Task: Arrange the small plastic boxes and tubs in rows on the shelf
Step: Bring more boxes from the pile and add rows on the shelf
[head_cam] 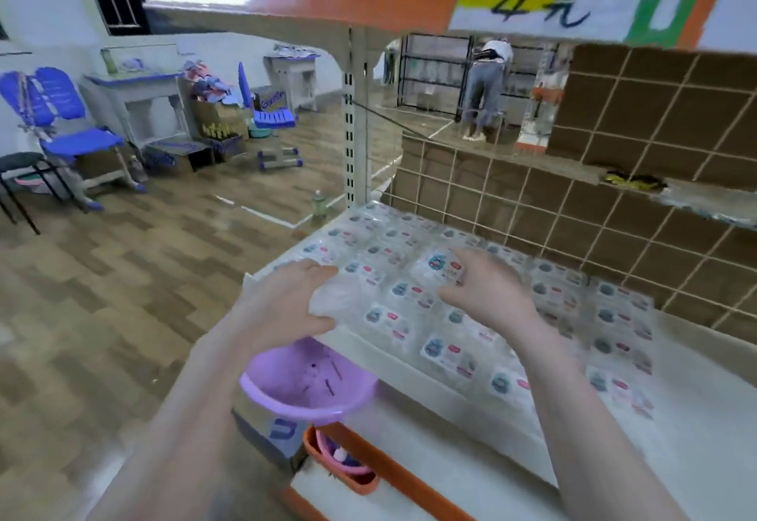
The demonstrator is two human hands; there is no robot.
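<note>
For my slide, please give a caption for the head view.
Left hand grips a clear box and right hand pinches another over rows of boxes on the shelf.

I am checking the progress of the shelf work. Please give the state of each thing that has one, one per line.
left hand: grips a clear plastic bag
clear plastic bag: crumpled, held at the shelf's front edge
right hand: pinches one small box
small box: lifted, tilted
boxes on shelf: lying flat in rows
purple basin: nearly empty
</note>
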